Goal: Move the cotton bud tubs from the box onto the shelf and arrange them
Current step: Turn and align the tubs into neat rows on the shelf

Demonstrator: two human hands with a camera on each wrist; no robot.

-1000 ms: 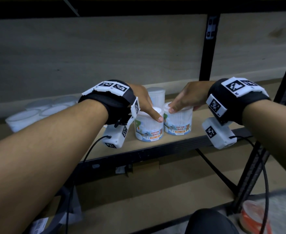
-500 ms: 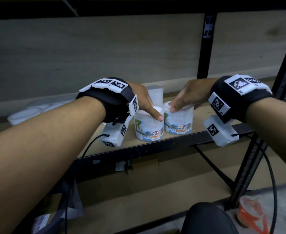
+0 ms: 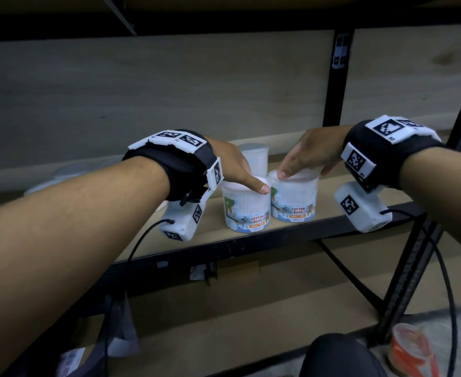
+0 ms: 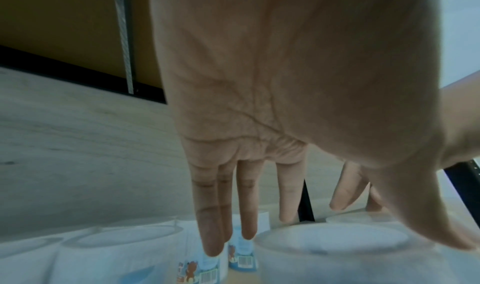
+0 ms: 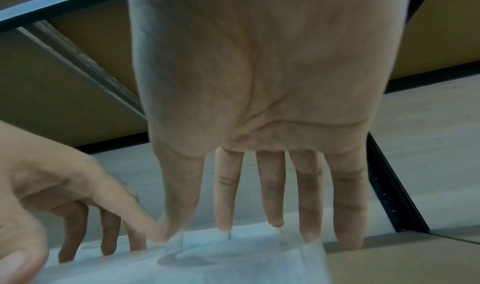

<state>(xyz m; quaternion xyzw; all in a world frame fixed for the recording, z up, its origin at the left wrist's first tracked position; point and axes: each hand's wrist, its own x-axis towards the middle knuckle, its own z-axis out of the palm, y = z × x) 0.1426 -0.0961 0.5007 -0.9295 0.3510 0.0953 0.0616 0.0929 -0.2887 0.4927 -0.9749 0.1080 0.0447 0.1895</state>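
Down at the bottom of the head view, close to the person, sit a dark knee (image 3: 341, 355) and an orange thing (image 3: 411, 352) on the floor. A bit farther away is the shelf (image 3: 251, 240), with its dark front edge.

On the shelf, near that edge, two cotton bud tubs stand upright and touch each other. The left hand (image 3: 229, 165) lies over the left tub (image 3: 247, 206), fingers straight, thumb on the lid. It is resting there, not squeezing. The right hand (image 3: 311, 152) lies over the right tub (image 3: 294, 197) the same way, with straight fingers reaching down past the lid. Both hands are loose and flat.

I think the tubs are light, stiff plastic with smooth sides, so they may slip or tip easily. Holding one around the top rim, or pushing low on its side, seems best.

Behind them stands one more tub (image 3: 254, 156), and more white tubs (image 3: 60, 178) wait far to the left.

The box is not seen anywhere. Only the left wrist view shows the labels of tubs standing behind the fingers (image 4: 213, 237). Only the right wrist view shows both thumbs meeting.
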